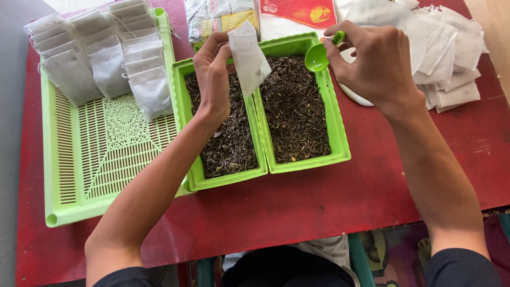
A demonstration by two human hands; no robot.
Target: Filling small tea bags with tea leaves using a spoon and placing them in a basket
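My left hand (pixel 212 72) pinches the top of a white paper tea bag (pixel 249 61), which hangs over the divide between two small green trays. Both the left tray (pixel 194 175) and the right tray (pixel 340 143) hold dark loose tea leaves (pixel 295 111). My right hand (pixel 372 61) grips the handle of a small green plastic scoop (pixel 317 56) above the right tray's far edge. The scoop's bowl faces the bag and looks empty.
A large green slotted tray (pixel 95 165) on the left holds rows of filled white bags (pixel 106 58) at its far end. A pile of flat empty bags (pixel 451 58) lies at the right. Printed packets (pixel 223 16) lie at the back of the red table (pixel 329 202).
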